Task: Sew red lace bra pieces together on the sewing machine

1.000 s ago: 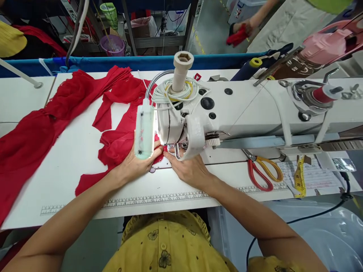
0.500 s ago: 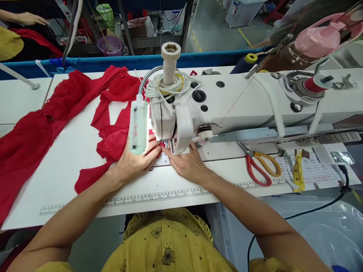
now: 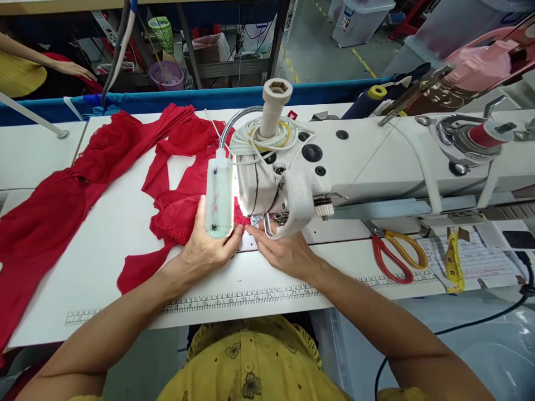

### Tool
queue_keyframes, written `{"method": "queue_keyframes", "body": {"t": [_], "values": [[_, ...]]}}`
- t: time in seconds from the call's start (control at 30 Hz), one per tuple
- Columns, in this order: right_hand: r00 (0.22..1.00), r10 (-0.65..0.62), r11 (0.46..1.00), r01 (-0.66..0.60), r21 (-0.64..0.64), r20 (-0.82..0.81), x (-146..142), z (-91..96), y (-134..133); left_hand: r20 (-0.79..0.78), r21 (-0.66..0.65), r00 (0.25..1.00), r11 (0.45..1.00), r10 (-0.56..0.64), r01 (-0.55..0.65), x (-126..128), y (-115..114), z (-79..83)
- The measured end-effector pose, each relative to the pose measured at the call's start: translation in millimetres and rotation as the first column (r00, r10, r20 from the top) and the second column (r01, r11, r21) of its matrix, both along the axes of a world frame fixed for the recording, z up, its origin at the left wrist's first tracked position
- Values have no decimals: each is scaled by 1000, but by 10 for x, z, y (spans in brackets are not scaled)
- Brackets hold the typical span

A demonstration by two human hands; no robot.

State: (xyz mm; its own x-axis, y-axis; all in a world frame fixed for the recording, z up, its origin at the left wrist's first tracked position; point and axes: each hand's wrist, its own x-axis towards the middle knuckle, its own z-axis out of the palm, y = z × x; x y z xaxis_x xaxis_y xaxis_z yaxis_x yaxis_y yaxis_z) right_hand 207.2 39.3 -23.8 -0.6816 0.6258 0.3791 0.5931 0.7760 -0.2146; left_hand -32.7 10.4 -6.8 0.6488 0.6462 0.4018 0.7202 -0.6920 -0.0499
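Observation:
A white sewing machine (image 3: 267,184) stands over the worktable, a small lit lamp (image 3: 220,195) hanging at its left side. My left hand (image 3: 209,245) is closed on the edge of the red fabric (image 3: 175,209), thumb toward the presser foot; the lamp hides some of its fingers. From the other side my right hand (image 3: 288,253) pinches the same fabric's edge just in front of the presser foot (image 3: 267,220). Its far fingers are behind the machine head. The fingertips of both hands nearly meet. The rest of the fabric spreads leftward across the table in loose folds.
Scissors (image 3: 393,253) with red and yellow handles lie right of my right hand, beside a yellow tape measure (image 3: 453,262) and a written sheet (image 3: 485,262). A printed ruler (image 3: 234,298) runs along the front edge. Beyond the blue divider, another person's hand (image 3: 75,69) shows.
The view has shifted, so the table sits farther right and lower. My left fingers, stretched out toward the presser foot before, now grip the fabric with the thumb showing. My right hand stays close to the foot.

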Motion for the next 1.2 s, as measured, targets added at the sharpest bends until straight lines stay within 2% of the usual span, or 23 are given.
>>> {"method": "queue_keyframes", "body": {"t": [0.13,0.27,0.53,0.67,0.87,1.0,1.2], "values": [[1000,8,999,-7,-38,20,-10,23,-7,-109,138,994,990,19,-4,83,-21,126],[999,7,999,-6,-51,32,-19,57,-30,-170,165,983,986,62,-34,144,-72,183],[997,54,997,-51,-65,56,-13,75,-56,-61,68,991,991,118,-114,122,-64,87],[997,52,999,-51,-18,52,-8,45,-51,-36,-42,990,990,135,-137,99,-48,46],[996,54,998,-56,40,66,-26,11,-51,-21,-97,992,987,127,-129,133,-63,-28],[997,39,998,-42,48,72,-35,18,-55,-4,-177,985,969,172,-170,117,-39,-51],[996,44,999,-44,8,79,-29,18,-65,6,-286,987,946,161,-152,41,49,-61]]}}
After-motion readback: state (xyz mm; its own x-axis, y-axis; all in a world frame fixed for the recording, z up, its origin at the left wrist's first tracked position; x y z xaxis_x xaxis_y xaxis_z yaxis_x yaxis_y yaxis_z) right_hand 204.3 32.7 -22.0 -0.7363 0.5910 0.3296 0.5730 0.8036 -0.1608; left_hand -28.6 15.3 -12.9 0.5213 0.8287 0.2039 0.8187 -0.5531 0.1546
